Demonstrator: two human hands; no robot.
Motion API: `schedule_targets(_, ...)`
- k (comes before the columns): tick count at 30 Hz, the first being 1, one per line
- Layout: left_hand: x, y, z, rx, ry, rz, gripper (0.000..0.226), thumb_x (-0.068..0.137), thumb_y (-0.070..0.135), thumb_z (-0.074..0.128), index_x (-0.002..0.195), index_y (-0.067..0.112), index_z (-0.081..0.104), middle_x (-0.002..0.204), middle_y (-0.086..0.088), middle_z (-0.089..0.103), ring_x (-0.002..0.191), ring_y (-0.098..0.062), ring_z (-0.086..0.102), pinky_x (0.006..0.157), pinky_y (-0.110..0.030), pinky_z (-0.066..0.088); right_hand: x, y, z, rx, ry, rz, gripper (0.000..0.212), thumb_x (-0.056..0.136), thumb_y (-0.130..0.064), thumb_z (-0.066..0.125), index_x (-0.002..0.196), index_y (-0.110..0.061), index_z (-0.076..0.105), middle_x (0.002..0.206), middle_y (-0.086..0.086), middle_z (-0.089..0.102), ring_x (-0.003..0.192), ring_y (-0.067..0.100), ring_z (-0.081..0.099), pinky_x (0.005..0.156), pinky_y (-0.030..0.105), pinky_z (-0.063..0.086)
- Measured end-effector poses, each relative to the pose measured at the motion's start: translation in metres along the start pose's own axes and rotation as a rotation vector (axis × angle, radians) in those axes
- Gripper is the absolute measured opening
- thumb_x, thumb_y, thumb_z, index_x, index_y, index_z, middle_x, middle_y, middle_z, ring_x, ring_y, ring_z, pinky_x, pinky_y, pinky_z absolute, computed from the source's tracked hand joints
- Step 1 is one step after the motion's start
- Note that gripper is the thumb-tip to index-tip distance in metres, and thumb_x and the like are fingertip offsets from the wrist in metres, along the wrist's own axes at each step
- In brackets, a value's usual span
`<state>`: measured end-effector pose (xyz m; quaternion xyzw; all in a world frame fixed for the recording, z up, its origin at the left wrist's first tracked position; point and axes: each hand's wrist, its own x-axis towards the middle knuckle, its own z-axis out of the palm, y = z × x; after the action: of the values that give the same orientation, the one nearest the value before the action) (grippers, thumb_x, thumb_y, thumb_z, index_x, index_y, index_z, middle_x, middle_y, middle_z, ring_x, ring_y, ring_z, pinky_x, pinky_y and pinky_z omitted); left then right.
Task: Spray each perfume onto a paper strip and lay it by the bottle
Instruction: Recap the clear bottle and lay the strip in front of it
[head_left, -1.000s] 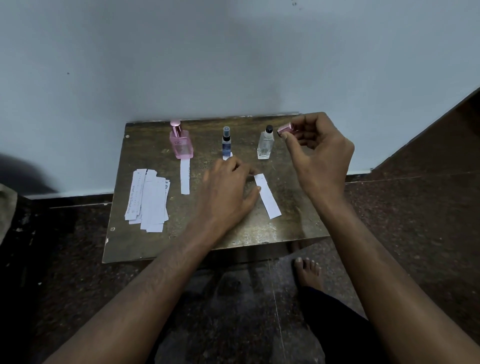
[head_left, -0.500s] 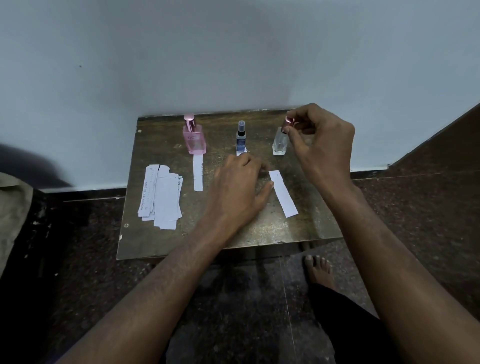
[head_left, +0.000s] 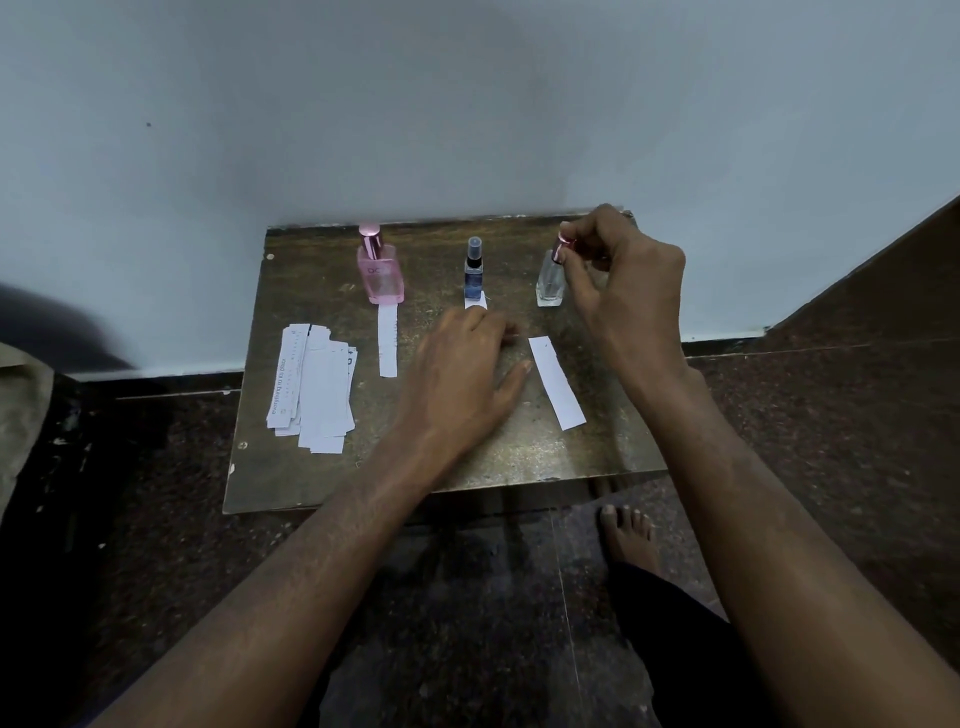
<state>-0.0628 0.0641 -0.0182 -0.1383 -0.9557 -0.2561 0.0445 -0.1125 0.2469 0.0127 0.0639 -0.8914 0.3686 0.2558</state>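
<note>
On the left of the worn brown tabletop (head_left: 291, 483) lies a loose stack of unused white paper strips (head_left: 314, 387). Right of it, at the far edge, stands a square pink glass perfume bottle (head_left: 381, 273), capped, pale liquid inside, with a white strip (head_left: 387, 340) laid just near it. Next comes a small blue spray bottle (head_left: 473, 270) holding dark blue liquid; a strip end (head_left: 476, 300) shows at its base, the rest hidden under the left hand (head_left: 460, 384), which rests flat, fingers relaxed. Further right another white strip (head_left: 557, 382) lies slanted and free. The clear glass bottle (head_left: 549, 278), contents too faint to judge, stands far right. A second ago the right hand (head_left: 621, 275) held the pink metallic cap (head_left: 565, 245) beside the bottle; now it pinches the cap on the bottle's neck. The third perfume seems done, leaving only the slanted strip to straighten.
</note>
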Motion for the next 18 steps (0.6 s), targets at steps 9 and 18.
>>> schedule_targets(9, -0.001, 0.001, 0.008, 0.052, 0.037, -0.001, 0.037, 0.097, 0.048, 0.071, 0.127, 0.027, 0.067, 0.117, 0.005, 0.064, 0.117, -0.019, 0.056, 0.089, -0.033, 0.044, -0.004, 0.011, -0.002, -0.033, -0.04, 0.001, 0.047, 0.087, -0.016, 0.07, 0.13, -0.033, 0.058, 0.111, -0.02, 0.076, 0.1, -0.009, 0.067, 0.083, -0.003, 0.04)
schedule_targets(18, -0.002, 0.004, 0.012, 0.126, 0.059, -0.02, 0.051, 0.092, 0.067, 0.065, 0.132, 0.036, 0.066, 0.117, 0.007, 0.059, 0.117, -0.019, 0.054, 0.085, -0.036, 0.041, -0.017, 0.03, 0.006, 0.067, -0.203, 0.258, 0.054, 0.084, -0.054, 0.076, 0.134, -0.046, 0.056, 0.107, -0.032, 0.07, 0.095, -0.006, 0.071, 0.088, 0.035, 0.064)
